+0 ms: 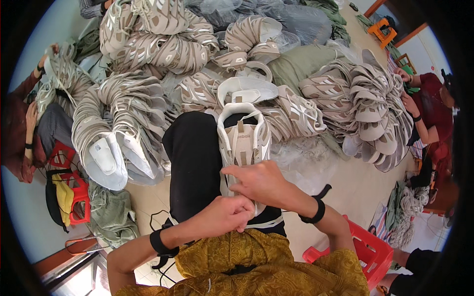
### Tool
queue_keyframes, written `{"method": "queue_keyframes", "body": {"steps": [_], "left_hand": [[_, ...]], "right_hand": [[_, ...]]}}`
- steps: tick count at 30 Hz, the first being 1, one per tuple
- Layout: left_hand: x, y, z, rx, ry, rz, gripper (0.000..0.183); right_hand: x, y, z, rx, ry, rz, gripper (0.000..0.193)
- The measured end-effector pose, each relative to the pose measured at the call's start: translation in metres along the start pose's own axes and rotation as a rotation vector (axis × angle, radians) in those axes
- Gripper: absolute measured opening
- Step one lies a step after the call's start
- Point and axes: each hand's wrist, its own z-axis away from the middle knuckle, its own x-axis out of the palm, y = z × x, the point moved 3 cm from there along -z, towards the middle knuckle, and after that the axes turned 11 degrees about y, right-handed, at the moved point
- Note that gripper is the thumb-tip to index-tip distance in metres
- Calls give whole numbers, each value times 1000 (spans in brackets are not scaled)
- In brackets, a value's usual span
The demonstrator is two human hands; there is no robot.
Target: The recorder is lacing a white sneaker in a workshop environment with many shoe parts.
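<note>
A beige and white shoe upper (242,138) lies over my black-trousered thigh, its heel opening pointing away from me and its tongue showing. My right hand (261,185) is over the toe end, index finger reaching left across the upper and the other fingers curled in. Just below and to the left, my left hand (229,213) is closed in a fist near the toe. Whatever the fingers of either hand grip is hidden. A white cord (266,224) runs across my lap beside the left hand.
Nested stacks of shoe uppers (136,106) lie ahead and left, with more stacks (368,103) at the right. One person (22,123) sits at the left, another (432,106) at the right, both handling uppers. A red stool (368,251) stands by my right elbow.
</note>
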Motion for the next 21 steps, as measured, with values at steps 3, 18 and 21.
{"method": "queue_keyframes", "body": {"steps": [3, 18, 21], "left_hand": [[11, -3, 4, 103, 67, -173, 16], [-20, -4, -8, 962, 384, -943, 29], [-22, -8, -5, 957, 359, -971, 22]], "right_hand": [[12, -3, -5, -54, -222, 95, 29], [-22, -19, 43, -188, -288, -978, 20], [-31, 3, 39, 250, -239, -840, 18]]}}
